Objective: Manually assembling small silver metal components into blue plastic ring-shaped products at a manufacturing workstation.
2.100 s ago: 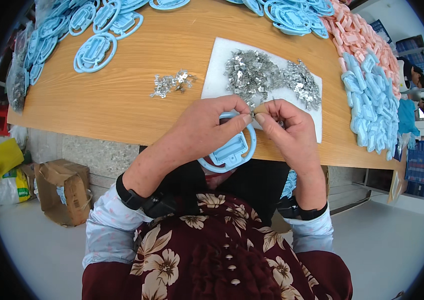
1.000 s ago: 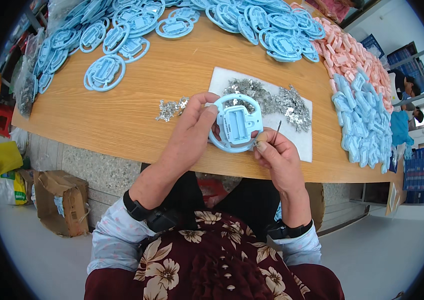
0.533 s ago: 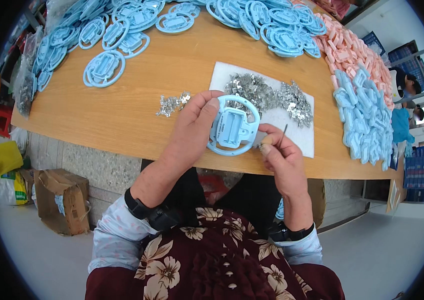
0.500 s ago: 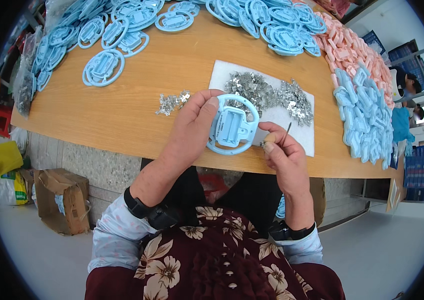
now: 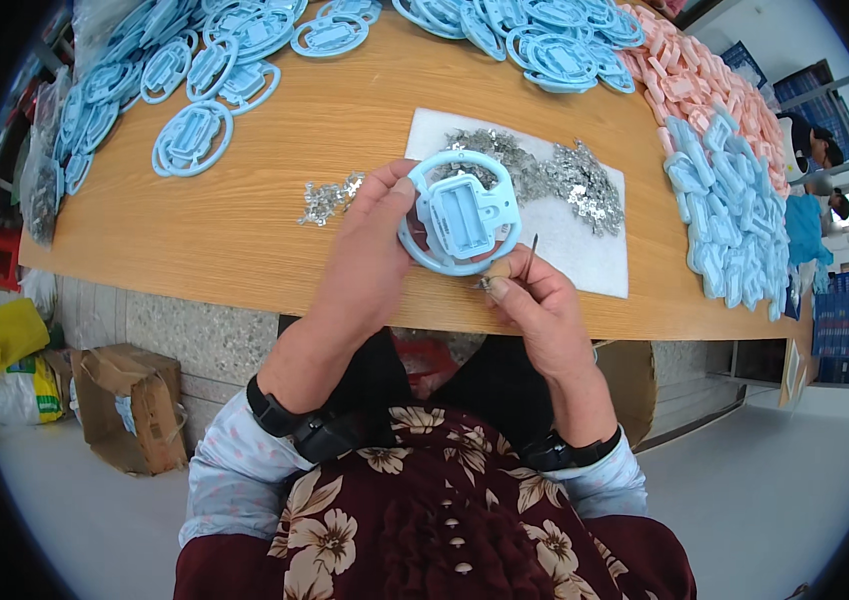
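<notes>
My left hand [image 5: 364, 265] grips a light blue round plastic part [image 5: 460, 212], a ring with a boxy centre, and holds it up over the near edge of the wooden table [image 5: 244, 200]. Just below the ring's lower rim, my right hand [image 5: 534, 305] pinches a small thin metal piece [image 5: 532, 247] between thumb and fingers. Behind the ring lies a white sheet [image 5: 584, 245] with a heap of small silver metal pieces [image 5: 554, 175].
A smaller pile of metal pieces [image 5: 329, 198] lies left of the sheet. Several blue rings [image 5: 194, 140] cover the far left and back, blue parts [image 5: 724, 220] and pink parts [image 5: 704, 90] the right. A cardboard box [image 5: 129, 400] and yellow bag [image 5: 4, 340] sit on the floor.
The blue ring was low between both hands, then my left hand lifted and turned it face up. My right hand came off it and now holds a metal piece below it.
</notes>
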`<state>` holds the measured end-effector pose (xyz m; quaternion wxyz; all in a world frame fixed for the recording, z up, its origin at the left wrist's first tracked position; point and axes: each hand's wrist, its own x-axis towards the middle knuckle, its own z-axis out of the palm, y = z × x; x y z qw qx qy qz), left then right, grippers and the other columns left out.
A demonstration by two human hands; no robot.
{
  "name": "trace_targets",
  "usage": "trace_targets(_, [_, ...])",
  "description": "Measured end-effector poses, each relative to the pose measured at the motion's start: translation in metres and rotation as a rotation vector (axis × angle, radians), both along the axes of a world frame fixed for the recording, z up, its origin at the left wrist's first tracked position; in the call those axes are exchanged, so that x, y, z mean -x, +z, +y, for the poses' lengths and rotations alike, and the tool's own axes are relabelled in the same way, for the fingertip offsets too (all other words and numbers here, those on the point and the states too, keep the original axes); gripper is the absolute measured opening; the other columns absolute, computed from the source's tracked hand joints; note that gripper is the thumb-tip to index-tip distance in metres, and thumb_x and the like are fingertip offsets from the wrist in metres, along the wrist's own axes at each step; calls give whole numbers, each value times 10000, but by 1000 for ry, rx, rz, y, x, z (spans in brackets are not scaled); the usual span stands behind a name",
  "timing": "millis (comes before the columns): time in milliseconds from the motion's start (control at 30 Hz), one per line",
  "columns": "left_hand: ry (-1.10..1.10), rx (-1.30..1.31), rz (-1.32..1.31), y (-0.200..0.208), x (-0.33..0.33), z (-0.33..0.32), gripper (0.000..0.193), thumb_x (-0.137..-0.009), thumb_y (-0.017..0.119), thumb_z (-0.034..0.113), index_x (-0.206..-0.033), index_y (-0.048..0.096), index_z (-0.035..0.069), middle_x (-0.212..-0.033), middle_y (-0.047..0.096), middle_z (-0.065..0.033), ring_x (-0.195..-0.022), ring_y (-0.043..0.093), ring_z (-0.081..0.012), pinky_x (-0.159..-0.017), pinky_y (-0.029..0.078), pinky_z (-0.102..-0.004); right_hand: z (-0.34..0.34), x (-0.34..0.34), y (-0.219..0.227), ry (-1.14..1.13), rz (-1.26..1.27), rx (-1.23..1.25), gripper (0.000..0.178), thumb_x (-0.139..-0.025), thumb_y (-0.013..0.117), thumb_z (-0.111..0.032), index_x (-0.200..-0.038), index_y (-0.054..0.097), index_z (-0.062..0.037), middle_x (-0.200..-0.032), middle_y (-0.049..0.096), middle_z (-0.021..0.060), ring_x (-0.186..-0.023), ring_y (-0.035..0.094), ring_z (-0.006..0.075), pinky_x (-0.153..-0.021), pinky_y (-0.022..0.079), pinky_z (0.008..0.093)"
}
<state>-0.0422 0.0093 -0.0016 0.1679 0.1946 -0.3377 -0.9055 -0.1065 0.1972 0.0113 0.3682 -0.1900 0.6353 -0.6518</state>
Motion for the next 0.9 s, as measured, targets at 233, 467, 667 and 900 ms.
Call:
trace_targets(233, [-527,840,44,24,7,-39,414,-945,709,176,-1297,570,9,-1053,649,-29,-970,617,-95,-848,518,-262,16,22,27,233,275,-106,77,-897,650,-60,-868,589,-24,-860,476,-27,-765,420,68,-693,376,242])
trace_targets(467, [-972,1063,-29,44,8,-42,489,-825,807,254,-1228,606,64,-954,655,0,-879,615,-93,-771,516,-270,24,33,44,393,354,-161,50,-874,650,-42,-872,608,-16,-881,527,-7,-779,462,79,-704,403,252])
trace_targets(667, [-855,808,-96,20,-4,-24,478,-908,733,276,-1288,566,40,-1039,671,-43,-908,653,-115,-713,563,-265,28,37,29,270,290,-114,64,-900,662,-72,-934,634,-26,-926,563,-17,-792,460,53,-705,411,229])
trace_targets(900, [-590,521,-208,-1,-16,-4,474,-934,731,272,-1251,545,-28,-1039,659,-89,-893,672,-133,-660,602,-268,22,27,6,-90,418,-132,93,-927,654,-73,-1006,650,-24,-1087,619,3,-805,486,40,-717,413,198])
